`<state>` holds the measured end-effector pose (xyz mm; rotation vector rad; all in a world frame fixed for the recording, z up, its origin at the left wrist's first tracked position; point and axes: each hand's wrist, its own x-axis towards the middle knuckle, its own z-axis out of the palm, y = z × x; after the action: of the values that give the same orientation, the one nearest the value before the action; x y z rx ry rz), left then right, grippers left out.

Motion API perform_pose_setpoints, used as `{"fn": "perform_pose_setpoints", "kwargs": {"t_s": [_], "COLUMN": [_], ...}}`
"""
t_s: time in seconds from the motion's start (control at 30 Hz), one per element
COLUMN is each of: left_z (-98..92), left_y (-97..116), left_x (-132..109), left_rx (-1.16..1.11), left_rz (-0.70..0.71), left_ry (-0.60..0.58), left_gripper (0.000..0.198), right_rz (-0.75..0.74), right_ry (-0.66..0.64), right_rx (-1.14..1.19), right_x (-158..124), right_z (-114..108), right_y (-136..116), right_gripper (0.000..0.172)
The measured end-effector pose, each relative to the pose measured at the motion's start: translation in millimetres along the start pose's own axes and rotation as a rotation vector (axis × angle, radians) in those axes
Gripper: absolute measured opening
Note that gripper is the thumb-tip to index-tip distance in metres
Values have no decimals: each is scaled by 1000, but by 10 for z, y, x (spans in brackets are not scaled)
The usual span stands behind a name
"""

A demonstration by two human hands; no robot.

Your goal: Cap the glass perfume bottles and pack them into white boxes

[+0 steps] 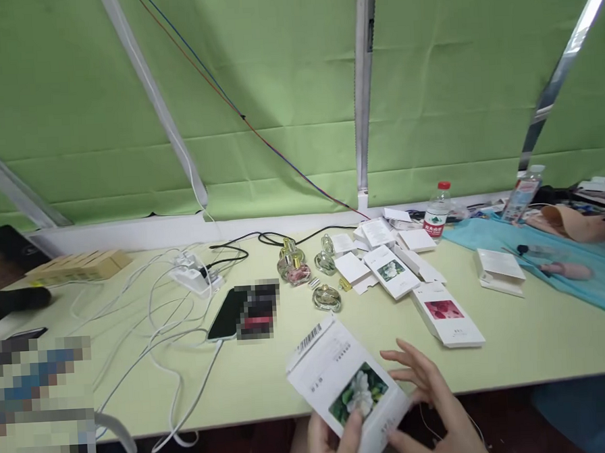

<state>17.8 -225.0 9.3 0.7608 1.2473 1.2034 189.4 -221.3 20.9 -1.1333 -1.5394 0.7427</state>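
My left hand (339, 444) grips a flat white paper box (326, 367) with a white-flower picture, its thumb lying on the picture. The box is tilted over the table's front edge, barcode end pointing away from me. Beside its right edge is my right hand (441, 408), fingers spread, with the thumb tip at the box's lower corner. Beyond the box stands a round glass bottle (327, 298), and farther back are several more small glass bottles (295, 267). To the right lie a white box with a pink-flower picture (452, 323) and another white-flower box (394, 276).
Several white cartons (376, 233) are piled at the back, near a red-capped water bottle (435, 213). A phone (229, 315) and tangled white cables (173, 368) occupy the left side, with a power strip (196, 276). Blue cloth (485, 234) covers the right end of the table (522, 350).
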Motion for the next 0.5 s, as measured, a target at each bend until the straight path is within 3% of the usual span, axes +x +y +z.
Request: {"fn": "perform_pose_setpoints", "kwargs": {"t_s": [0.1,0.2,0.37,0.5], "left_z": [24,121,266,255], "left_y": [48,21,-21,53], "left_x": [93,182,263,315], "left_rx": [-48,-56,54,204], "left_rz": [43,55,93,154], "left_ry": [4,-31,-184,-257], "left_gripper": [66,69,73,79], "right_rz": [138,178,153,263], "right_ry": [-55,-106,26,121], "right_rx": [74,92,54,47], "right_x": [40,70,135,238], "right_z": [-101,-173,-249,-295], "right_y": [11,21,36,51], "right_gripper": [63,53,45,45]}}
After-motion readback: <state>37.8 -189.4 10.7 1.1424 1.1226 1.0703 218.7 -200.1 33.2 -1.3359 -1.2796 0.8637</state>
